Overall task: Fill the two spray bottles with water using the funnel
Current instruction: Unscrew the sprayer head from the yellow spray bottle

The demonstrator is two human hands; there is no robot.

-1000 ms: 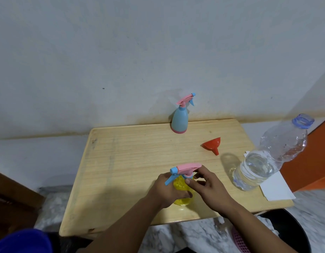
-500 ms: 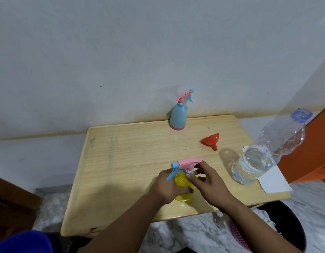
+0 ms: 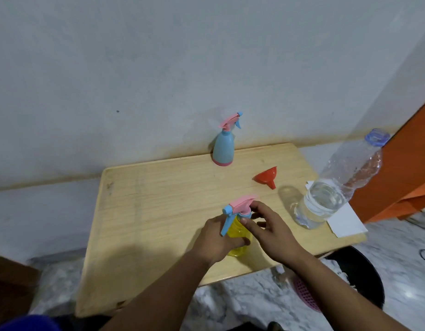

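A yellow spray bottle (image 3: pixel 237 231) with a pink and blue trigger head stands near the front of the wooden table (image 3: pixel 146 211). My left hand (image 3: pixel 215 237) wraps around its body. My right hand (image 3: pixel 270 229) has its fingers on the collar just under the trigger head. A blue spray bottle (image 3: pixel 223 149) with a pink head stands upright at the table's back edge by the wall. A red funnel (image 3: pixel 266 177) lies on its side to the right of centre. A large clear water bottle (image 3: pixel 335 189), uncapped and partly filled, stands at the right.
A white sheet of paper (image 3: pixel 345 222) lies under the water bottle at the table's right edge. An orange surface (image 3: pixel 402 177) rises on the right. A dark bin (image 3: pixel 364 275) and a pink basket (image 3: pixel 304 295) sit on the marble floor below the table's front right corner.
The trigger head has turned slightly on the yellow bottle under my right fingers, and both hands stay on the bottle. The camera has tilted a little.
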